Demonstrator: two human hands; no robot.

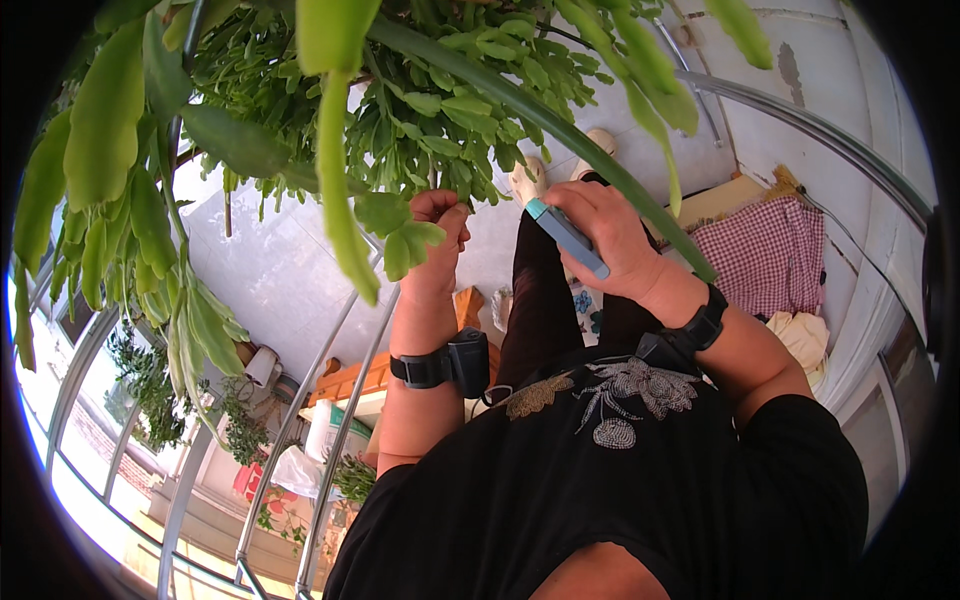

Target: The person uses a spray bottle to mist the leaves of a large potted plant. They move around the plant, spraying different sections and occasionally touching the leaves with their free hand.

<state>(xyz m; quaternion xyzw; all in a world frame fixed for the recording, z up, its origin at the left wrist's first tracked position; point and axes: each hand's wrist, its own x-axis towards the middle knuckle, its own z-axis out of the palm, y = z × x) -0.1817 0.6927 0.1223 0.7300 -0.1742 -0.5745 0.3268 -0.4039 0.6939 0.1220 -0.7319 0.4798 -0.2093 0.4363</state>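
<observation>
A large holiday cactus [420, 105] with flat green segmented stems hangs over the upper part of the view. My left hand [441, 229] is at its lower edge, thumb and fingers pinched together at the tip of a hanging stem; the fingers partly hide what lies between them. Nearer stem segments [405, 238] overlap my left wrist. My right hand [600, 229] grips a small blue-grey hand tool [574, 241] with a teal end, pointing up and left. Its far side is covered by my palm. A thick green stalk [540, 112] slants down past my right hand.
Metal rails [334, 420] run at lower left, and a curved metal rail [810, 124] crosses upper right. A wooden bench [367, 382] stands beyond my left forearm. A red checked cloth [765, 255] lies at right. My light shoes [529, 180] are on the tiled floor [277, 251].
</observation>
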